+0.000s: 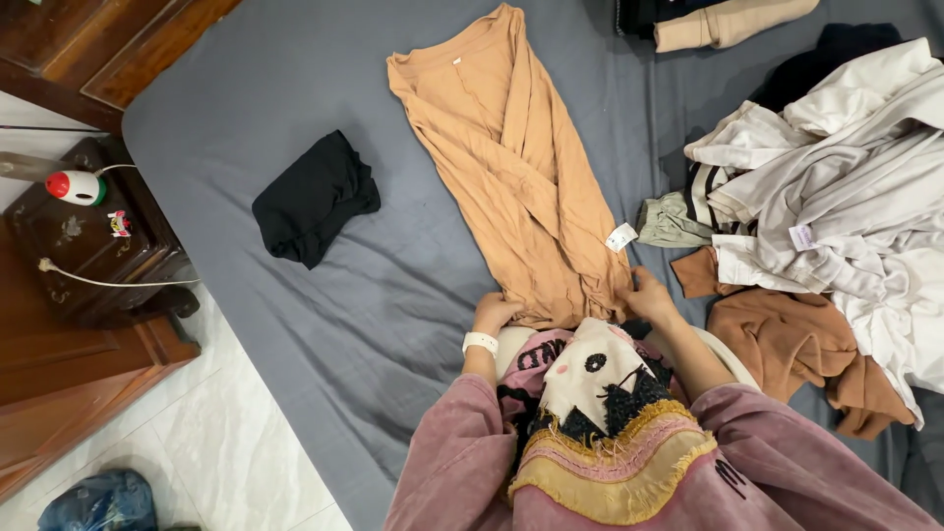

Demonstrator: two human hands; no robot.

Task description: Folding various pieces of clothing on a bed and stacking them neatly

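Tan knit top (511,167), soft, light and apt to slump, lies lengthwise on the grey bed (393,315), its near hem pressed by the left hand (495,313) and right hand (649,295), fingers closed on its corners, the likeliest holds.

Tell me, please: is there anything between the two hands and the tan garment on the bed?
Nothing visible stands between them. The left hand and the right hand both rest directly on the near hem of the tan garment, which lies flat on the grey sheet. The black folded cloth lies apart, to the left.
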